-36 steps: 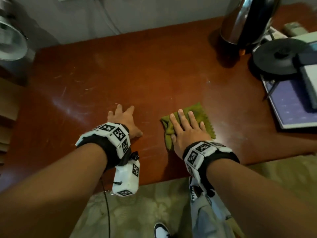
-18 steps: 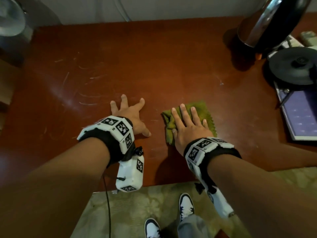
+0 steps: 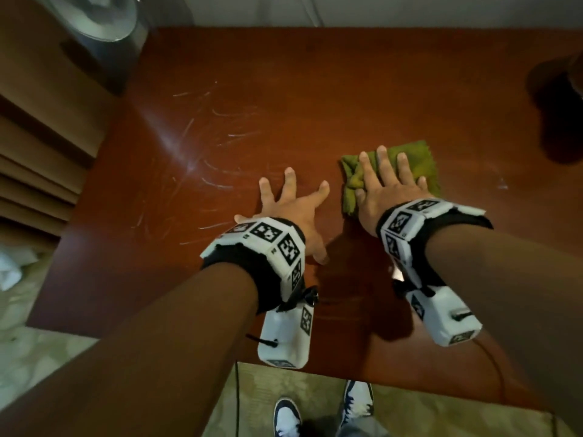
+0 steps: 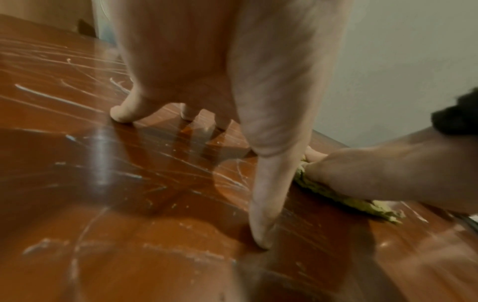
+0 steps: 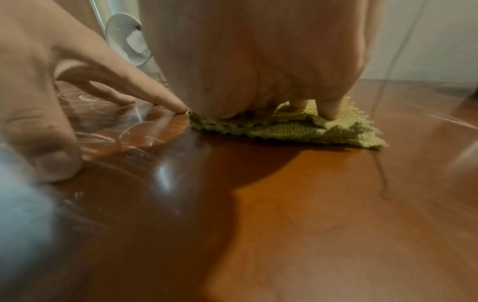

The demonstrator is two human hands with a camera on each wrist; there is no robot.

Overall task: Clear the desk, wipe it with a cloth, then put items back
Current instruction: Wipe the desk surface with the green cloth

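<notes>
**A:** where's the cloth (image 3: 421,164) at?

**B:** it's laid flat on the worktop (image 3: 331,89), pinned under the right hand (image 3: 389,192). The grip is spread apart, fingers laid straight over it, not curled round it.

**A:** and the other one?

**B:** the left hand (image 3: 293,212) is planted just left of the cloth, grip splayed apart, fingertips pressed on bare wood. Pale scratches (image 3: 220,121) are seen further left of the cloth.
</notes>
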